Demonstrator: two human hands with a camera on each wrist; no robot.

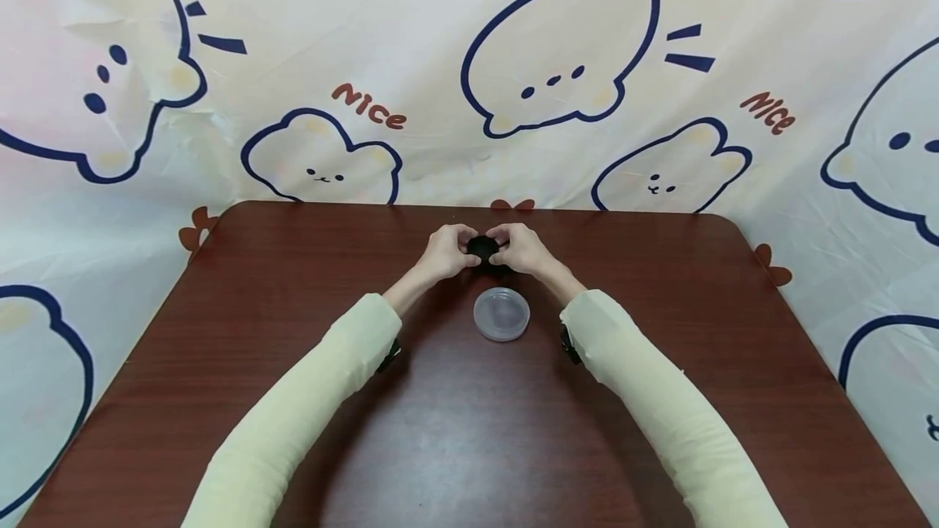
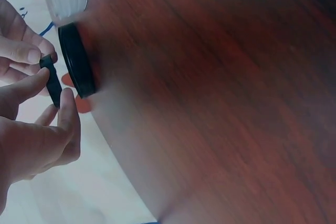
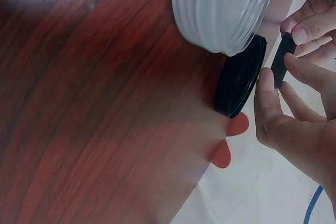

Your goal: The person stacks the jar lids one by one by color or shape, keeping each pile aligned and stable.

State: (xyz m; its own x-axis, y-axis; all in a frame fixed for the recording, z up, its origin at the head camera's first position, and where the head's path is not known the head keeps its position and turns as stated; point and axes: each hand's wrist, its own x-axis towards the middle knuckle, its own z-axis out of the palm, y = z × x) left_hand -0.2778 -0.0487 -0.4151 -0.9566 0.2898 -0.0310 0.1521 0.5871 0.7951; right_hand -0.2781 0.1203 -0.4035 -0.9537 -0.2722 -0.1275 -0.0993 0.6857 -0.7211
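Observation:
Both hands hold a thin black disc-like piece point(image 1: 482, 246) near the far edge of the table. My left hand point(image 1: 444, 254) pinches its left side between thumb and fingers. On the opposite side my right hand point(image 1: 524, 249) pinches it the same way. In the left wrist view the piece point(image 2: 51, 81) appears edge-on, raised off the tabletop. Just beneath lies a round black lid point(image 3: 240, 77) on the table, mostly covered by the hands in the head view. Nearer to me stands a clear round plastic jar point(image 1: 502, 314), between the forearms.
The brown wooden table point(image 1: 469, 446) has its far edge just beyond the hands. A pale cloth with cartoon prints point(image 1: 433, 47) hangs behind and along both sides. A dark wrist device point(image 1: 570, 345) shows under each sleeve.

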